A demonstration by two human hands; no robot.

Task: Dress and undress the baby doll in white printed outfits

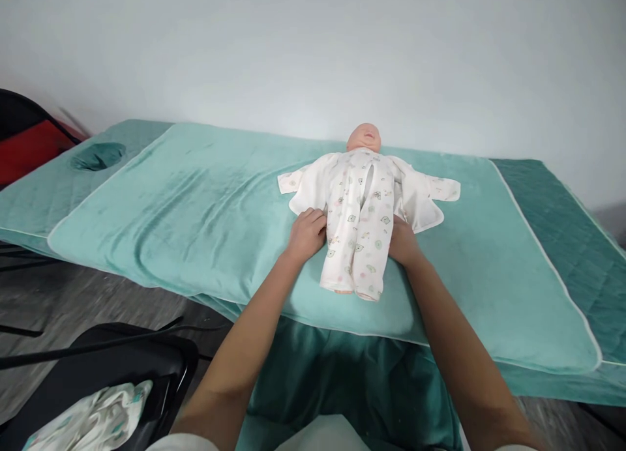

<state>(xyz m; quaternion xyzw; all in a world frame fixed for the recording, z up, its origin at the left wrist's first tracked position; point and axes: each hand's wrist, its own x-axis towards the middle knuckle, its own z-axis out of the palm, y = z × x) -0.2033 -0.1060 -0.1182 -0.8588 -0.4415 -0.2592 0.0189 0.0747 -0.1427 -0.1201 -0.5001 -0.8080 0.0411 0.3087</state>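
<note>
A baby doll (364,138) lies on its back on the bed, head toward the wall. It wears a white printed long-sleeved baby jacket (420,203), spread open at the sides. Over its legs and front lie white baby trousers (369,246) with a small leaf-like print. My left hand (309,231) is closed at the left edge of the trousers, fingers curled against the cloth. On the opposite side, my right hand (403,241) is at the trousers' edge below the jacket flap. Its fingers are hidden behind the cloth.
A light green velvety cover (205,203) with pale piping lies over the bed. The bed has a face hole (98,156) at the left end. A black folding chair (122,353) stands at the front left, with a crumpled white printed cloth (98,418) on it. A white wall rises behind.
</note>
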